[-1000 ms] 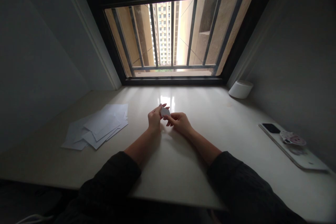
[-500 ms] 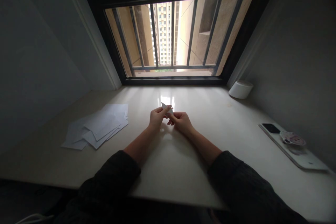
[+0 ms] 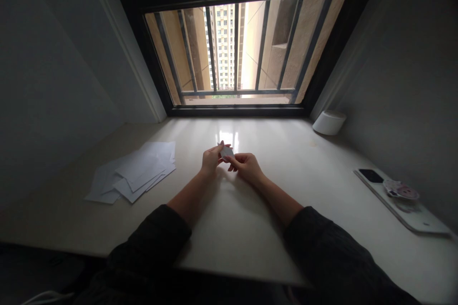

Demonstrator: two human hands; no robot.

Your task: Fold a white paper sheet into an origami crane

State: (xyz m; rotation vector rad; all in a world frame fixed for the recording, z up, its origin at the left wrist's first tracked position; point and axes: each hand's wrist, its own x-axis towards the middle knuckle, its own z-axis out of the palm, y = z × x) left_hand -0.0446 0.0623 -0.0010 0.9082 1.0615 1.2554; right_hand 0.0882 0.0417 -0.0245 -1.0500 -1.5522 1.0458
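My left hand [image 3: 211, 159] and my right hand [image 3: 246, 167] meet above the middle of the pale desk [image 3: 232, 228]. Between their fingertips they pinch a small folded piece of white paper [image 3: 226, 153]. Both hands have their fingers closed on it, the left from the left side and the right from below right. The paper is held just off the desk surface. Dark sleeves cover both forearms nearer to me.
A loose pile of white paper sheets [image 3: 134, 172] lies on the desk at the left. A white phone with a sticker [image 3: 400, 192] lies at the right edge. A small white round device [image 3: 328, 122] sits in the back right corner below the barred window [image 3: 239, 52].
The folded paper has been turned between the fingers: it stuck up as a point half a second ago and now lies lower and flatter. The hands have stayed in place.
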